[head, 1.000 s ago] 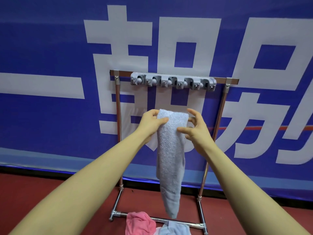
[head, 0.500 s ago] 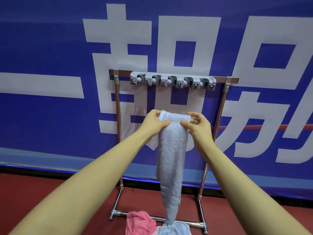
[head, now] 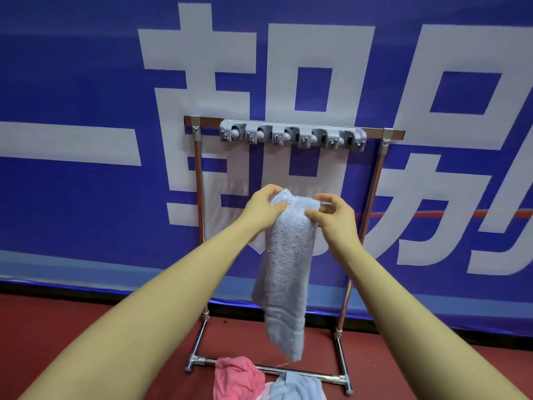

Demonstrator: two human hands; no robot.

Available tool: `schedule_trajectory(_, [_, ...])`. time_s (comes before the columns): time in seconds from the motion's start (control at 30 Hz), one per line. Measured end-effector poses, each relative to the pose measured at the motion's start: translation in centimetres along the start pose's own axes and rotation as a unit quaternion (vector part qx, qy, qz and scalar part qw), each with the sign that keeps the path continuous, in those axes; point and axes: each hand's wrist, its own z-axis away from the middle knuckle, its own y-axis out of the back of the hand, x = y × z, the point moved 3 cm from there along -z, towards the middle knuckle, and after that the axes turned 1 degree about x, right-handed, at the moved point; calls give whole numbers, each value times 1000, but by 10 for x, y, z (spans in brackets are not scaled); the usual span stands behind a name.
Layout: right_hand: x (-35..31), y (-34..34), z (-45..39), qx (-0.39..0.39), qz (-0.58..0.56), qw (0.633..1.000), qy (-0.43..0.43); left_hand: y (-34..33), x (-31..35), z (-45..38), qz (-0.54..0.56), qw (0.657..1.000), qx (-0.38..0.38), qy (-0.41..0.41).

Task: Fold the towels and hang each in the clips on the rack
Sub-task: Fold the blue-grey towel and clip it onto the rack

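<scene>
A pale blue towel point(head: 285, 269) hangs folded into a long strip in front of the rack. My left hand point(head: 264, 210) pinches its top left corner and my right hand point(head: 334, 215) pinches its top right corner, bunching the top edge between them. The grey clip bar point(head: 292, 137) with several clips sits on the rack's top rail, above my hands, and no towel hangs in it. The towel's lower end dangles just above the rack's bottom rail point(head: 305, 373).
The metal rack point(head: 197, 174) stands on a red floor before a blue banner with large white characters. A pink towel point(head: 238, 378) and a light blue towel point(head: 297, 388) lie heaped over the bottom rail at the rack's foot.
My hands have drawn closer together on the towel's top edge, squeezing it narrower. The hanging strip has swung slightly and its lower end has lifted a little.
</scene>
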Motion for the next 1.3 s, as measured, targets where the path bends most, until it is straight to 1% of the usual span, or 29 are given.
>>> schedule_trajectory(0.17, [5, 0, 0, 16, -23, 1000, -9, 0, -5, 5, 28, 993, -104, 51])
schedule_trajectory(0.23, [6, 1, 1, 21, -26, 999, -11, 1, -9, 7, 27, 991, -119, 52])
schedule_trajectory(0.27, [6, 1, 2, 23, -27, 999, -10, 1, -10, 7, 28, 992, -111, 50])
schedule_trajectory(0.37, [5, 3, 4, 17, -31, 999, -11, 2, -11, 8, 70, 995, -52, 38])
schedule_trajectory(0.43, [4, 4, 4, -3, -40, 999, -19, 2, -10, 7, 103, 994, -18, 35])
schedule_trajectory(0.5, [5, 4, 3, -35, -58, 997, -32, 3, -10, 4, 108, 994, 3, 22])
schedule_trajectory(0.57, [5, 4, 3, -51, -59, 996, -35, 5, -8, 3, 96, 995, 13, 5])
schedule_trajectory(0.73, [2, 1, 4, -11, -30, 999, 3, 6, -7, -1, 24, 999, 26, -16])
schedule_trajectory(0.83, [1, -5, 4, -23, -20, 1000, 7, 9, -7, -2, -11, 999, 41, -31])
schedule_trajectory(0.97, [-5, -10, 5, -65, -37, 997, 9, 13, -5, -2, 9, 997, 70, -36])
schedule_trajectory(1.13, [-6, -13, 0, -45, -6, 999, 4, 15, -2, 2, 34, 994, 92, -44])
schedule_trajectory(1.3, [-5, -15, -1, -57, 37, 998, -3, 15, -4, 6, 33, 993, 103, -44])
